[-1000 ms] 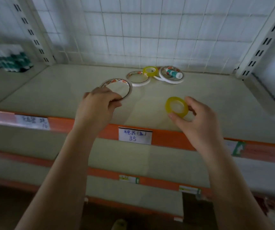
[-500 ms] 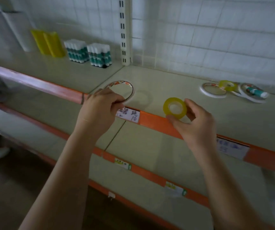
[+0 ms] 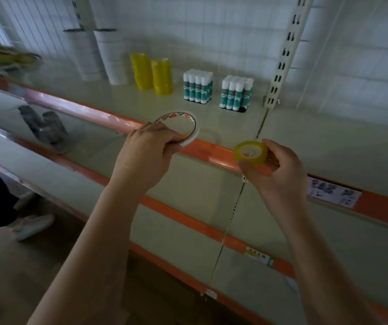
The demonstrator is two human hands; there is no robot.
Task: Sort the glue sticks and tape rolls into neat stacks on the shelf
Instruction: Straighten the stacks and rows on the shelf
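Pale shelf (image 3: 317, 137) with orange front edge, backed by white grid panel (image 3: 211, 26). Glue sticks (image 3: 198, 87), yellow tape stacks (image 3: 152, 75) and white roll stacks (image 3: 101, 55) are ranged at upper centre; price label (image 3: 333, 192) is blurred. A thin white tape ring (image 3: 186, 127) is pinched at its lower rim by the left hand (image 3: 146, 156); a small yellow tape roll (image 3: 250, 153) is gripped between thumb and fingers of the right hand (image 3: 279, 170), at frame centre.

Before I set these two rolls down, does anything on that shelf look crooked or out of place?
Mostly tidy. The two yellow tape stacks lean slightly instead of standing straight. The white tape stacks and both glue stick blocks look orderly. The left hand grips a thin white roll; the right hand a yellow roll.
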